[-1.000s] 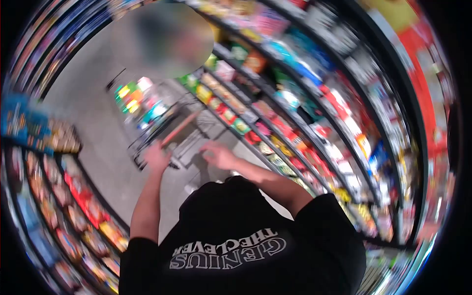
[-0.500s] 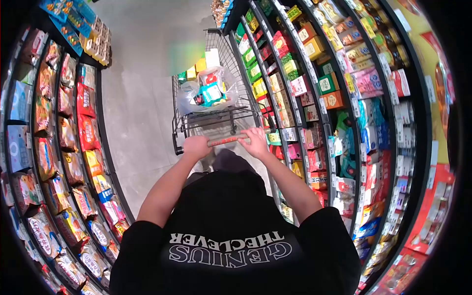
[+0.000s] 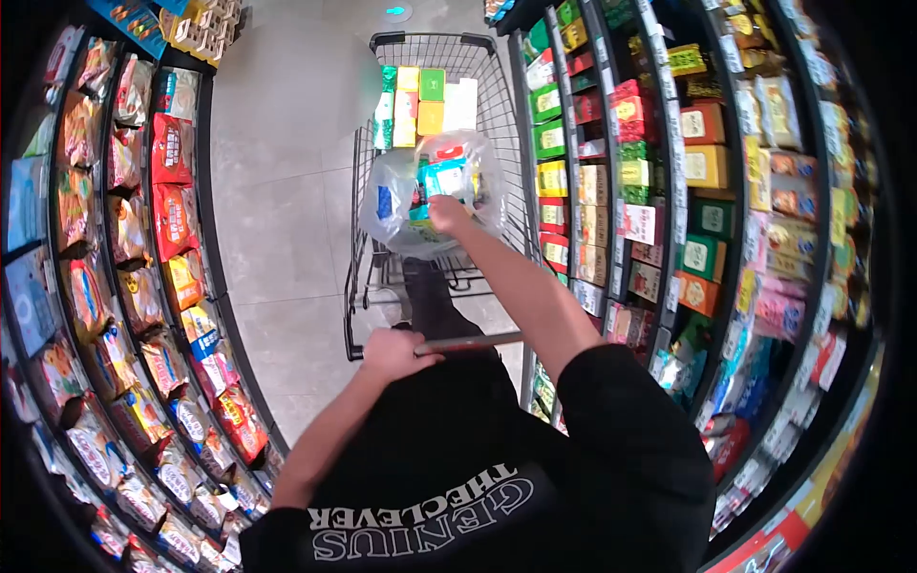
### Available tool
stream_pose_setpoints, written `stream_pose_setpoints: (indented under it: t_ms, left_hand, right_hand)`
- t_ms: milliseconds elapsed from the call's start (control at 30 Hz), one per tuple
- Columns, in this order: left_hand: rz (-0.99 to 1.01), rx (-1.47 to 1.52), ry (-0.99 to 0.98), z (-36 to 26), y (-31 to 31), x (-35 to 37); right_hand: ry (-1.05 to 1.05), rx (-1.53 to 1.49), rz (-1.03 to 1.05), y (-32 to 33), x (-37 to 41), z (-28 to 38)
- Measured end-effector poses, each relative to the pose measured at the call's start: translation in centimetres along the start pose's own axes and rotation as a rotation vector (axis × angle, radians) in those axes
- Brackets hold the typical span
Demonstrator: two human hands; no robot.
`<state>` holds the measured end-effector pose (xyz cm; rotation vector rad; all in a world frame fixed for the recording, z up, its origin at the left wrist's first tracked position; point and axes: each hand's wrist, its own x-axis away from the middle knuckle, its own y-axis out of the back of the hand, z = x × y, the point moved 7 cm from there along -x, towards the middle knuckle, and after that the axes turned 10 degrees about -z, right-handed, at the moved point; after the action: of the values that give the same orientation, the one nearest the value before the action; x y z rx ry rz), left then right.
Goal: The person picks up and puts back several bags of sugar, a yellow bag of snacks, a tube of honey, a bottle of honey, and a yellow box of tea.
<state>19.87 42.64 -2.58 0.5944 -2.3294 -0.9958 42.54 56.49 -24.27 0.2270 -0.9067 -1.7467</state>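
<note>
My left hand (image 3: 394,354) is wrapped round the left part of the cart's handle (image 3: 468,342). Reaching forward into the wire cart (image 3: 520,153), my right hand (image 3: 445,216) is at the clear plastic bag (image 3: 392,212). Its fingers are drawn together near a teal packet (image 3: 443,180) in the bag; whether they grip anything is hard to make out. Beyond the bag, green, yellow and white boxes stand in the cart, among them a green box (image 3: 432,85) and a white box (image 3: 460,103).
Shelves of bagged snacks (image 3: 175,222) run along the left. On the right, shelves hold boxes and packets, including an orange box (image 3: 698,294). Grey floor tiles (image 3: 277,191) lie between. A cardboard display (image 3: 204,29) stands at the upper left.
My right hand has left the handle and moved forward to the bag. My left hand still holds the handle. The cart and its contents appear more fully in view.
</note>
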Motion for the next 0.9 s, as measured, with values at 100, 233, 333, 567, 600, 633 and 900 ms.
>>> stream_pose_setpoints:
  t_ms: [100, 233, 333, 567, 600, 633, 900]
  left_hand:
    - [-0.086, 0.025, 0.003, 0.4, -0.4, -0.5]
    - [-0.137, 0.051, 0.004, 1.0, -0.1, -1.3]
    - [-0.15, 0.066, 0.063, 1.5, 0.4, -1.7]
    - [-0.196, 0.074, 0.086, 2.1, 0.9, -1.8]
    - [-0.198, 0.071, 0.086, 2.1, 1.0, -1.9]
    - [-0.203, 0.066, 0.081, 2.1, 1.1, -1.9]
    - [-0.311, 0.026, 0.005, 2.0, 2.0, -1.2]
  right_hand:
    - [0.036, 0.148, 0.012, -3.9, -4.9, -4.0]
    - [0.13, 0.431, 0.027, -6.8, -10.7, -6.8]
    - [0.187, 0.59, 0.124, -6.0, -12.7, -5.5]
    - [0.416, 0.821, 0.022, -7.2, -15.9, -6.8]
    - [0.417, 0.822, 0.014, -7.2, -16.0, -6.9]
    - [0.49, 0.849, -0.074, -6.8, -15.8, -6.4]
    - [0.206, 0.773, 0.353, -1.7, -9.7, -4.1]
